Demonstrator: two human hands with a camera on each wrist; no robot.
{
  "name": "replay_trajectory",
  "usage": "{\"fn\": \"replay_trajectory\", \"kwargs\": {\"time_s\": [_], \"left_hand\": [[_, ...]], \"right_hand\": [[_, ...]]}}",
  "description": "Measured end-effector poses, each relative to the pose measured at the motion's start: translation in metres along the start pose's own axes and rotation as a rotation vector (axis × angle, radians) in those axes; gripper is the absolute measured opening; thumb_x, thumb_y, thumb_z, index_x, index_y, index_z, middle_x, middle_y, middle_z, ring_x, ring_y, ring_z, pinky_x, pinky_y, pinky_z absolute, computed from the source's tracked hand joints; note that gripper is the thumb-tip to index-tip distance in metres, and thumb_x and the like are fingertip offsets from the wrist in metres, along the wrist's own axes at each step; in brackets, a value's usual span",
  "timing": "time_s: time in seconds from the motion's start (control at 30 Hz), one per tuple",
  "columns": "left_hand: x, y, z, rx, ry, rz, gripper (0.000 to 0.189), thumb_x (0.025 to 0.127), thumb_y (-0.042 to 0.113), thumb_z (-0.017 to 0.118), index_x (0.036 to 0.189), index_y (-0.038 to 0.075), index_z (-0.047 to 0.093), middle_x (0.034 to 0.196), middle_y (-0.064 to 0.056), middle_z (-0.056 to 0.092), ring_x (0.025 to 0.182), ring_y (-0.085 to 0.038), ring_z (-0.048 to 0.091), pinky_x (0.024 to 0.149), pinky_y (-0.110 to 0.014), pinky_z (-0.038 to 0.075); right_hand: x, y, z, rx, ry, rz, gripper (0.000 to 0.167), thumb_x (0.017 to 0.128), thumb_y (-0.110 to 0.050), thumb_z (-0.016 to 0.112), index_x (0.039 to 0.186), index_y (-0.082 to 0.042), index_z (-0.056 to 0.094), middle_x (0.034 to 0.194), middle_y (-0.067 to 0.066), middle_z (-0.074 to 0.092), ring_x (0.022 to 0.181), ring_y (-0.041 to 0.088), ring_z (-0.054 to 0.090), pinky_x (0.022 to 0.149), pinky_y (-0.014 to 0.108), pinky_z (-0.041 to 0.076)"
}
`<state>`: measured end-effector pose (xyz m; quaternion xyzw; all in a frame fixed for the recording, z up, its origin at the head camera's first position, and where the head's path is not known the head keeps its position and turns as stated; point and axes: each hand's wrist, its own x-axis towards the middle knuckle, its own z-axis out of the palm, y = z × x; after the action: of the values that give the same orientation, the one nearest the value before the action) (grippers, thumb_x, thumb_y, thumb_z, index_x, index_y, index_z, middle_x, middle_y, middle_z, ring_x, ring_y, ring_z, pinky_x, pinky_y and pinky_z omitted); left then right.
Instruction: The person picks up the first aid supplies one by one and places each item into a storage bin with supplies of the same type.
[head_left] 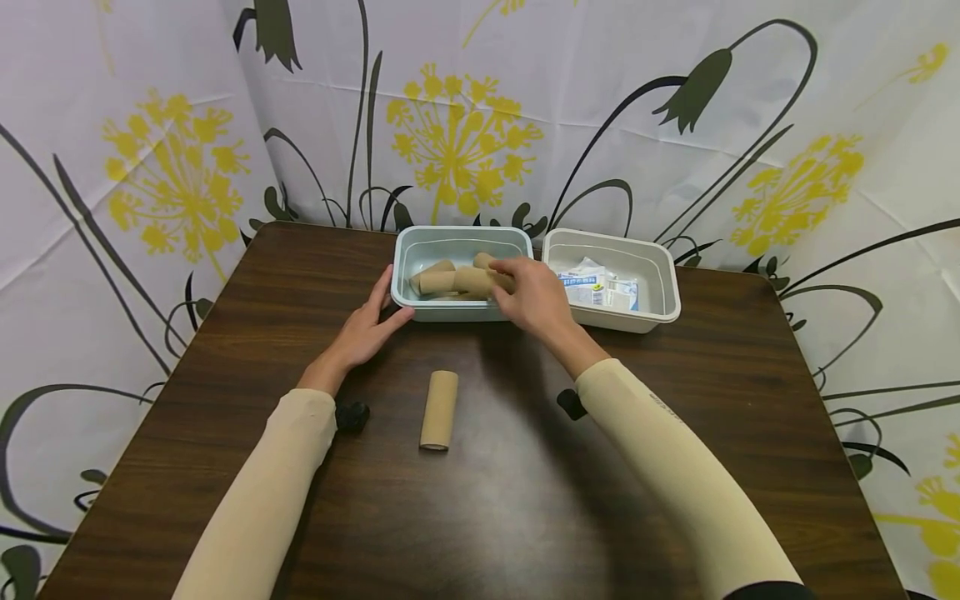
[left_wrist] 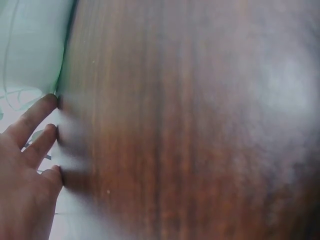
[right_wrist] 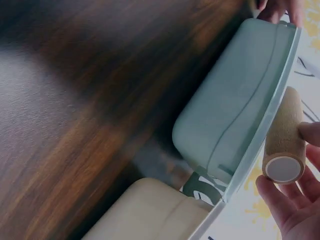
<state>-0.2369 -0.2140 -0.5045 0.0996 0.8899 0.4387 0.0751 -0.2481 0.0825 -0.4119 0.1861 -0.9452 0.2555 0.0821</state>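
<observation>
A pale blue plastic bin stands at the table's back, holding several brown cardboard tubes. Over its right part, my right hand grips a cardboard tube between thumb and fingers; the tube's near end shows a white disc in the right wrist view. At the bin's left front corner is my left hand, its fingers along the side and its thumb by the front, fairly straight. The left wrist view shows only part of that hand beside the bin. Another cardboard tube lies on the table between my forearms.
A cream bin with white and blue printed packets inside stands right beside the blue one. The dark wooden table ends just behind both bins, at a flower-patterned curtain.
</observation>
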Motion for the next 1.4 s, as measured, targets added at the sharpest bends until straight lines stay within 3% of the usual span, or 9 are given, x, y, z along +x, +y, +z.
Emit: {"fn": "replay_trajectory", "kwargs": {"time_s": [0.37, 0.63, 0.73, 0.9, 1.0, 1.2, 1.4], "left_hand": [[0.0, 0.001, 0.0, -0.003, -0.005, -0.01, 0.08, 0.096, 0.06, 0.049, 0.152, 0.051, -0.008, 0.158, -0.007, 0.027, 0.147, -0.038, 0.014, 0.109, -0.067, 0.013], [0.0, 0.001, 0.0, 0.007, -0.009, -0.005, 0.08, 0.097, 0.059, 0.049, 0.153, 0.05, -0.008, 0.158, -0.009, 0.027, 0.146, -0.039, 0.015, 0.109, -0.067, 0.013], [0.0, 0.001, 0.0, 0.003, -0.014, -0.007, 0.08, 0.097, 0.059, 0.048, 0.152, 0.05, -0.008, 0.158, -0.01, 0.027, 0.146, -0.04, 0.015, 0.109, -0.067, 0.013], [0.0, 0.001, 0.0, -0.002, -0.015, -0.006, 0.081, 0.097, 0.058, 0.049, 0.153, 0.049, -0.008, 0.158, -0.01, 0.026, 0.146, -0.039, 0.015, 0.109, -0.068, 0.012], [0.001, 0.001, 0.0, -0.002, -0.009, 0.001, 0.082, 0.097, 0.058, 0.049, 0.155, 0.046, -0.007, 0.158, -0.009, 0.027, 0.146, -0.038, 0.015, 0.109, -0.067, 0.013], [0.001, -0.001, 0.001, -0.001, -0.005, -0.002, 0.081, 0.097, 0.058, 0.049, 0.154, 0.047, -0.007, 0.158, -0.009, 0.028, 0.146, -0.038, 0.016, 0.109, -0.067, 0.013], [0.0, -0.001, 0.0, 0.0, -0.007, -0.002, 0.08, 0.097, 0.058, 0.049, 0.153, 0.048, -0.007, 0.158, -0.007, 0.027, 0.146, -0.037, 0.015, 0.11, -0.067, 0.013]], "right_hand": [[0.014, 0.006, 0.015, 0.044, 0.13, 0.146, 0.019, 0.088, -0.019, 0.07, 0.106, -0.015, 0.077, 0.106, 0.003, 0.071, 0.098, 0.023, 0.066, 0.083, 0.038, 0.05], [0.015, 0.008, 0.034, 0.039, 0.197, 0.13, 0.016, 0.089, -0.02, 0.07, 0.102, -0.013, 0.076, 0.105, 0.002, 0.072, 0.1, 0.023, 0.066, 0.084, 0.039, 0.051], [0.014, 0.008, 0.039, 0.064, 0.182, 0.122, 0.019, 0.09, -0.018, 0.069, 0.106, -0.011, 0.076, 0.109, 0.004, 0.07, 0.103, 0.024, 0.065, 0.087, 0.037, 0.049], [0.013, 0.011, 0.039, 0.137, 0.04, 0.086, 0.03, 0.094, -0.013, 0.064, 0.123, -0.006, 0.069, 0.13, 0.009, 0.062, 0.12, 0.025, 0.057, 0.101, 0.035, 0.042], [0.012, 0.012, 0.038, 0.133, -0.008, 0.054, 0.031, 0.095, -0.012, 0.061, 0.125, -0.006, 0.068, 0.135, 0.008, 0.059, 0.126, 0.025, 0.053, 0.105, 0.035, 0.039], [0.004, 0.015, 0.038, 0.125, 0.011, -0.025, 0.032, 0.095, -0.01, 0.059, 0.125, -0.004, 0.068, 0.137, 0.01, 0.058, 0.127, 0.025, 0.053, 0.104, 0.036, 0.04], [-0.014, 0.022, 0.039, 0.141, 0.112, -0.161, 0.031, 0.092, -0.005, 0.061, 0.123, -0.002, 0.068, 0.135, 0.011, 0.059, 0.125, 0.025, 0.055, 0.101, 0.035, 0.043]]}}
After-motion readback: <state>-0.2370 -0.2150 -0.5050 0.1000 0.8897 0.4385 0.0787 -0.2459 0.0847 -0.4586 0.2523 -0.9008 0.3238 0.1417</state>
